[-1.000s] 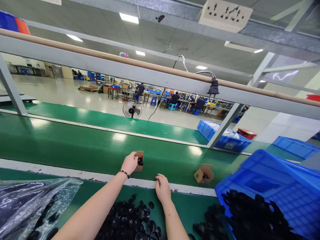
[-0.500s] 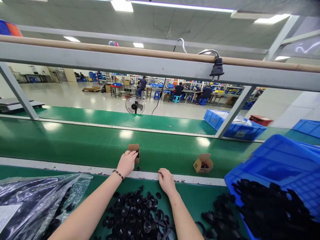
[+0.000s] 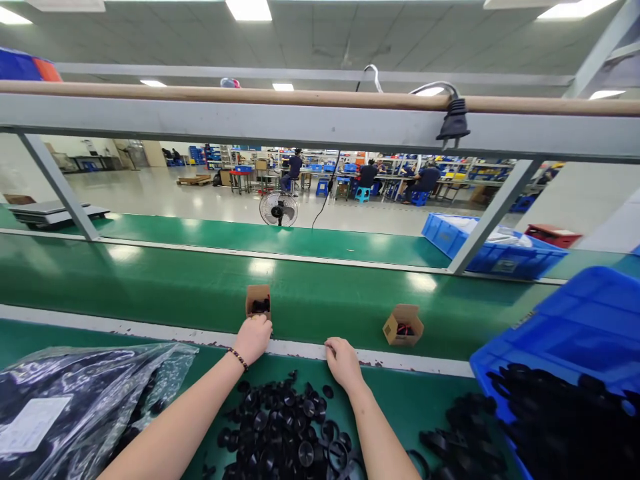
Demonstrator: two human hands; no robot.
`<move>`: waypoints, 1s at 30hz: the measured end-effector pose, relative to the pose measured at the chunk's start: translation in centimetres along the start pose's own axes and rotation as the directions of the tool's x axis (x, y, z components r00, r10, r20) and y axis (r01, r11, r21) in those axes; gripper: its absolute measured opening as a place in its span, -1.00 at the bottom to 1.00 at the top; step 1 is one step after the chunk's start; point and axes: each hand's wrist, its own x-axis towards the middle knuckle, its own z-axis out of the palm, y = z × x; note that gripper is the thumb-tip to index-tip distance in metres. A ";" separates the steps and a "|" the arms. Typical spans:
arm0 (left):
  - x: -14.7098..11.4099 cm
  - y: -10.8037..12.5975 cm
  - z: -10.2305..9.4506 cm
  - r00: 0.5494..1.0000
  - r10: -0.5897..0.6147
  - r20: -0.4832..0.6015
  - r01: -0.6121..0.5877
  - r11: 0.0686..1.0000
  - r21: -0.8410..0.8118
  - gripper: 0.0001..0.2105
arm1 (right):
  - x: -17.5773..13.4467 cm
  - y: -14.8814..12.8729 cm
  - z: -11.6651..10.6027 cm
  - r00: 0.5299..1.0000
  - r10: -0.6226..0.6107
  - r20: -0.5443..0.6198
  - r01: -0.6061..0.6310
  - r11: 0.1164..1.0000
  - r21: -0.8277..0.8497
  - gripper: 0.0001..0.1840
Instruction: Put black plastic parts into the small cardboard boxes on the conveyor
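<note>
left hand (image 3: 254, 339) at near side of box (image 3: 257, 294), grip hidden, cannot tell | box on belt (image 3: 325, 293): likely light, stiff card; best held by side walls | right hand (image 3: 344, 363) at white strip (image 3: 300, 349), grip unclear

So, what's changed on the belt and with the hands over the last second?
The left box and the right box have both shifted left relative to the frame post. The left hand has drawn back to the left box's near side, showing more of the black parts inside; whether it holds anything is hidden. The right hand stays at the white strip.
</note>
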 end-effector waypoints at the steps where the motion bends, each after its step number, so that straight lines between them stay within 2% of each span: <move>1: -0.2 0.1 0.5 1.000 -0.011 0.024 0.010 1.000 0.006 -0.78 | 0.0 0.1 0.0 1.000 -0.001 -0.003 0.001 1.000 0.001 -0.74; 5: -0.3 -0.2 1.2 0.998 -0.062 -0.008 0.063 0.998 0.028 -0.79 | 0.1 0.5 0.1 0.999 -0.011 -0.034 0.011 1.000 0.016 -0.73; 9: 0.3 -2.7 -1.5 0.982 -0.144 -0.126 0.151 0.987 0.050 -0.74 | 0.3 0.8 0.2 0.999 -0.012 -0.047 0.013 1.000 0.015 -0.73; 12: 0.9 -5.5 -3.9 0.940 -0.249 -0.233 0.274 0.959 0.078 -0.72 | 0.4 0.7 0.3 0.999 -0.023 -0.027 0.023 1.000 0.014 -0.74; 15: 1.4 -7.4 -4.9 0.919 -0.298 -0.259 0.333 0.937 0.104 -0.73 | 0.5 0.7 0.4 1.000 -0.019 -0.013 0.019 1.000 0.022 -0.75; 21: 1.2 -8.3 -4.0 0.910 -0.358 -0.209 0.384 0.918 0.100 -0.75 | 0.5 0.7 0.4 1.000 -0.027 0.002 0.027 0.999 0.018 -0.74; 26: 0.4 -8.4 -5.6 0.893 -0.410 -0.187 0.427 0.902 0.063 -0.63 | 0.5 0.3 0.2 1.000 -0.014 0.014 0.014 1.000 0.002 -0.74; 28: -0.6 -8.0 -6.5 0.926 -0.369 -0.075 0.370 0.929 -0.006 -0.68 | 0.5 0.3 0.2 1.000 -0.018 0.010 0.018 1.000 0.005 -0.74; 30: -2.3 -7.2 -7.0 0.961 -0.260 0.093 0.269 0.958 -0.098 -0.75 | 0.5 0.2 0.2 0.999 -0.030 -0.013 0.030 1.000 0.008 -0.75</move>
